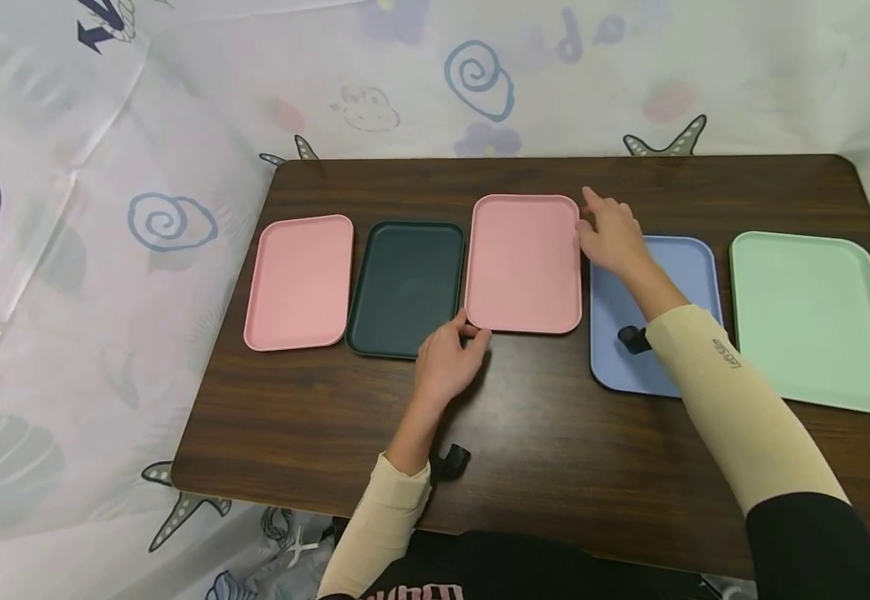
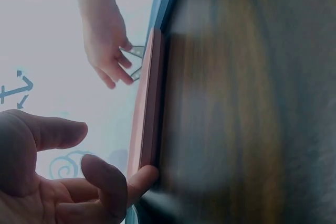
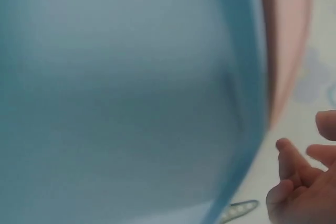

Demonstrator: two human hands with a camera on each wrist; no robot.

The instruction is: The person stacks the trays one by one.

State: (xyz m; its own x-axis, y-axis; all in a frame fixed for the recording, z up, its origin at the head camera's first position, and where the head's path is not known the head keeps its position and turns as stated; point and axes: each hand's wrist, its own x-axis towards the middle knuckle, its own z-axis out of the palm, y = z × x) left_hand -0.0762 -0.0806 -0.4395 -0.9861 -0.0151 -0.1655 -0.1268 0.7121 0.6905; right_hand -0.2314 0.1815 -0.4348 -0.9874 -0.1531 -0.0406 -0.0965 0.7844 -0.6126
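Note:
A pink tray [image 1: 523,265] lies flat in the middle of a row of trays. At its near-left corner is my left hand [image 1: 450,360]; in the left wrist view one finger [image 2: 143,178] touches the tray's edge, while the thumb stands away from it. Beside the tray's far-right side is my right hand [image 1: 612,233], above the far-left part of a blue tray [image 1: 622,358]. The right wrist view shows the right hand's fingers [image 3: 294,163] loosely bent, with nothing between them. Contact between this hand and the pink tray cannot be made out.
A dark green tray [image 1: 407,287] and a second pink tray [image 1: 300,283] lie to the left. At the right end is a larger light green tray [image 1: 817,321]. All rest on a dark wooden table [image 1: 555,467], with a patterned white curtain [image 1: 217,92] behind.

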